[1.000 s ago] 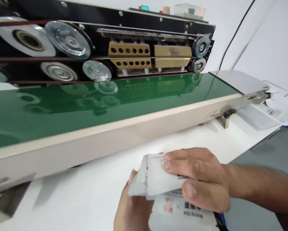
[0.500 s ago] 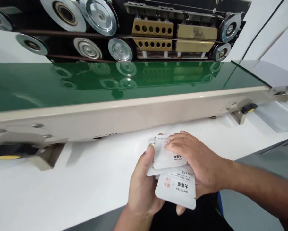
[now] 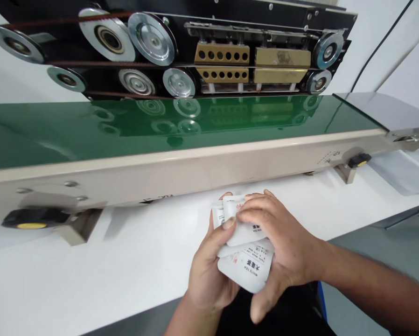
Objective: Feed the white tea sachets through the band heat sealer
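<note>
Head cam, looking down: nearest are the L hand point(image 3: 209, 273) and R hand point(image 3: 282, 247), both closed narrow round a small stack of white tea pouches point(image 3: 244, 266), held up near the front edge of the counter point(image 3: 90, 275). L hand cups the stack from below & the side, its thumb point(image 3: 228, 224) pressed on top. R hand's fingers point(image 3: 254, 210) lie across the upper pouch, w/ its thumb point(image 3: 258, 312) down below the stack. Judging by the grip, both hands pin the smooth pouches together so they don't slide apart. Pouches are flat, white, w/ black print, "WHITE TEA" in English, Chinese characters & small red marks, slightly bowed by the squeeze; exact count hard to tell. Beyond, on the counter, sits a band sealer: beige housing point(image 3: 125, 175) w/ a black knob w/ yellow centre point(image 3: 31, 225), then a glossy green belt point(image 3: 90, 126), then a black panel w/ steel pulleys point(image 3: 151, 38) & brass blocks point(image 3: 221, 53). Far right, a steel plate point(image 3: 377, 109) ends the machine, next to a pale tray point(image 3: 401, 172), mostly out of frame. Black cable point(image 3: 377, 51) runs up behind.
</note>
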`<state>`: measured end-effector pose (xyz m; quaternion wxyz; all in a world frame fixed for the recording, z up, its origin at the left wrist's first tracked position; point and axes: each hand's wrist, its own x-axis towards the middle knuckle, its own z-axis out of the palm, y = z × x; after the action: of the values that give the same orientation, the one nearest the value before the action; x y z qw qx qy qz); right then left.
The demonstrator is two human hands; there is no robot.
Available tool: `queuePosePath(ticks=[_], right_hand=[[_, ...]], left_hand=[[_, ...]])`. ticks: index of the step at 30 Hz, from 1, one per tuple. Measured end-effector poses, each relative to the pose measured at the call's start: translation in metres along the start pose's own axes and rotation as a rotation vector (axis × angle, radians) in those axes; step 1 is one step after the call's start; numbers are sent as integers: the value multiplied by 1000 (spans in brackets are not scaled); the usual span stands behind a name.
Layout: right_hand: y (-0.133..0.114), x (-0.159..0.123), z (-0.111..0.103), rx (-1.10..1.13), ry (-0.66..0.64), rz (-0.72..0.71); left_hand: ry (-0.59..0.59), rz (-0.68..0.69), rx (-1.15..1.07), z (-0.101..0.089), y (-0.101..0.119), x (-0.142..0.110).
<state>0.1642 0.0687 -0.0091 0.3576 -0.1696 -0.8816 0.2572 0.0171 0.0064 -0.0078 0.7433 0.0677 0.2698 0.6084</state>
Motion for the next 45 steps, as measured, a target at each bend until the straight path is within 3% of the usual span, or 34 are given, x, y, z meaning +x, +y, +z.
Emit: queuePosePath(ticks=[5, 9, 13, 19, 24, 30, 41, 45], right_hand=[[-5, -1, -2, 18, 39, 89], [0, -7, -6, -121, -109, 68], [4, -12, -13, -221, -213, 56], [9, -11, -14, -238, -135, 12], [13, -8, -22, -175, -131, -13], [12, -6, -30, -116, -98, 8], [5, -8, -18, -90, 53, -46], [9, -9, -15, -33, 174, -72]], left_hand=[[19, -5, 6, 3, 2, -1], [-45, 16, 40, 2, 1, 0], [6, 28, 39, 5, 0, -1], [31, 46, 48, 6, -1, -2], [-37, 62, 59, 7, -5, -1], [-202, 18, 50, 11, -4, 0], [-119, -107, -38, 9, 3, -3], [-164, -84, -64, 14, 4, -1]])
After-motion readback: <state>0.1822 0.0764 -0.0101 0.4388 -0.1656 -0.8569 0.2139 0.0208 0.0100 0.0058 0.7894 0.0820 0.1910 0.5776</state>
